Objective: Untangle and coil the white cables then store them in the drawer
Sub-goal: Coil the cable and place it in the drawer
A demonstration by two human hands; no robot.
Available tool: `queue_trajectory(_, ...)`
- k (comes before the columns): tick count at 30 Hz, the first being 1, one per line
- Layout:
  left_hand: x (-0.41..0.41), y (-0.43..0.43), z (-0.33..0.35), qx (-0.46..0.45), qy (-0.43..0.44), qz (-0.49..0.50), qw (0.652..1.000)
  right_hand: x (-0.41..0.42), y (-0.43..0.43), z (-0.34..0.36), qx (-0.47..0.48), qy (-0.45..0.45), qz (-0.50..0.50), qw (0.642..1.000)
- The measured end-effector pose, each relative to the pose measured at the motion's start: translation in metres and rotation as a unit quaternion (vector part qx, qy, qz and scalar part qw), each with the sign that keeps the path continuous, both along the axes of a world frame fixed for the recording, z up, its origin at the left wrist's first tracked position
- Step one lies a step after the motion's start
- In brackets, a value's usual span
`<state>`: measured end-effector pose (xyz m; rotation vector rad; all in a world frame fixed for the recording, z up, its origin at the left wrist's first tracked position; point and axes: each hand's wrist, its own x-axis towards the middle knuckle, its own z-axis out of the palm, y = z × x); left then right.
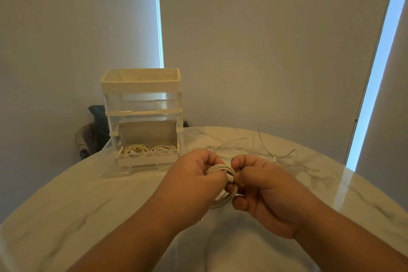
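Observation:
Above the marble table, my left hand (194,181) and my right hand (262,187) both grip one coiled white cable (223,199). The coil's loops show between the two fists, and my right fingers pinch a strand near its end. A loose white cable (262,146) lies uncoiled on the table behind my right hand. At the back left stands a clear drawer organiser (141,104). Its bottom drawer (146,160) is pulled out. Two coiled white cables (150,150) lie inside the drawer.
The round marble table (88,201) curves away at left and right. A cardboard flap (148,132) stands up at the back of the open drawer. A dark chair with cloth (92,130) sits behind the table's left edge. Window blinds fill the background.

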<state>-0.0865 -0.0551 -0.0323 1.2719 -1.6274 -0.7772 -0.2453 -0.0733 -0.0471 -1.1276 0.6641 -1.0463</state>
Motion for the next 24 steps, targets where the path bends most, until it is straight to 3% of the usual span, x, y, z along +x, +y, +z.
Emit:
queue_trajectory(8,0.001,-0.005,-0.002,0.081,0.025,-0.015,0.996,0.006,0.006,-0.006,-0.022,0.032,0.051,0.998)
queue_trajectory(15,0.002,-0.01,-0.009,0.078,0.002,-0.017,0.997,0.008,0.004,-0.008,-0.075,0.136,-0.001,0.988)
queue_trajectory(20,0.004,-0.011,-0.012,0.053,-0.023,-0.002,0.998,0.005,0.002,-0.009,-0.106,0.179,-0.075,0.975)
queue_trajectory(24,0.001,-0.01,-0.017,-0.042,-0.072,0.061,0.995,0.004,0.003,-0.008,-0.119,0.165,-0.115,0.972)
